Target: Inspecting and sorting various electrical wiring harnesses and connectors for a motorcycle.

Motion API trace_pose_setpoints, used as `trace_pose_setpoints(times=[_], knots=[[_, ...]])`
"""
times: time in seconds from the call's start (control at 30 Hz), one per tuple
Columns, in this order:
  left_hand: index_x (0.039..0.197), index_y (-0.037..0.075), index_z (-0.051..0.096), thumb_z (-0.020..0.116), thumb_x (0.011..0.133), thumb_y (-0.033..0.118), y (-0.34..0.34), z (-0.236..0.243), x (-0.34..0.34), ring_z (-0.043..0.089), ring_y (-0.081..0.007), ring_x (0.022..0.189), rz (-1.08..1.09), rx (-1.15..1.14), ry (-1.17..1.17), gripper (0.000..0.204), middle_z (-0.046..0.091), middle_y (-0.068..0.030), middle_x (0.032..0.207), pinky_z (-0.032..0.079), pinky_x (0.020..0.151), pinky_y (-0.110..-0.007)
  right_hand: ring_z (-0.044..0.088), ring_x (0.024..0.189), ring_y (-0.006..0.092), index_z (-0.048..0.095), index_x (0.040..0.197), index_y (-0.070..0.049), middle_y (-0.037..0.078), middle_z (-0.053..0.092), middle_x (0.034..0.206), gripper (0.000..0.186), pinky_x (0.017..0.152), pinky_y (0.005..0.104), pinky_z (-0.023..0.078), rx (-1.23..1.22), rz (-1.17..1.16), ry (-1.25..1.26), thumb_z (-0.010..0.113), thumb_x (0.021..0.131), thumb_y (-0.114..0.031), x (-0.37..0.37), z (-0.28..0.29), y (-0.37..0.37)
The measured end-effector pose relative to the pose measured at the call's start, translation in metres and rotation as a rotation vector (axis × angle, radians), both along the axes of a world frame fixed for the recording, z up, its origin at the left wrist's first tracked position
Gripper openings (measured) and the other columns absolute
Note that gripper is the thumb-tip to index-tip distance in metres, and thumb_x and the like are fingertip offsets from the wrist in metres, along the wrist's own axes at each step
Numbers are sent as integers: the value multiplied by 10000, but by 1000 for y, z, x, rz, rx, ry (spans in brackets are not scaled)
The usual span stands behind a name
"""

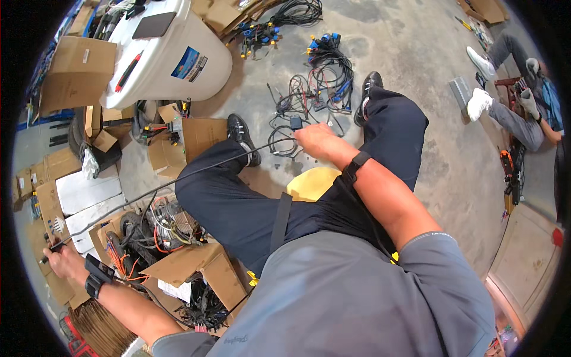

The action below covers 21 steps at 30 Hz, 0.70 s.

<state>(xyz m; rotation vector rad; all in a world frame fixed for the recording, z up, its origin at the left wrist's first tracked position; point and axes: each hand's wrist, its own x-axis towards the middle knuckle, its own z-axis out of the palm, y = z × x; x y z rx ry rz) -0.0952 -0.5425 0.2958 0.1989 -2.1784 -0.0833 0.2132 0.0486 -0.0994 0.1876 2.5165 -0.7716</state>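
Note:
A long black cable [178,178] is stretched across my lap from one hand to the other. At the far left, my left hand [65,265] is closed around the cable close to its end, with a short dark tip sticking out past the fingers. My right hand [318,141] grips the cable between my knees, and a loop of it hangs beside the fingers. Just beyond that hand is a small dark block [295,122]; whether it belongs to this cable I cannot tell. Tangled cables [324,89] with red, black and blue parts lie on the floor between my feet.
A white tub [202,71] stands ahead on the left, a red-and-black pen-like tool [128,72] on top. Cardboard boxes [196,262] with wires and motor-like parts sit by my left leg. More cable bundles [259,38] lie farther off. Another person [523,89] sits at the right.

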Motion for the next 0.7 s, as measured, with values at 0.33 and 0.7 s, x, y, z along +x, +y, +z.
trace_pose_setpoints(times=[0.33,0.7], knots=[[912,-73,562,503,986,165,23,-9,-32,586,-265,773,-943,999,-147,256,616,-160,861,503,799,-394,632,930,371,595,927,-7,191,666,951,263,781,460,482,-329,-296,127,527,906,-260,0,8,12],[996,-2,629,551,947,89,194,-36,29,617,-226,805,-1410,1176,-471,129,646,-132,917,516,757,-400,608,806,410,572,903,13,250,628,851,251,713,458,468,-369,-212,151,563,889,-237,3,-1,1]])
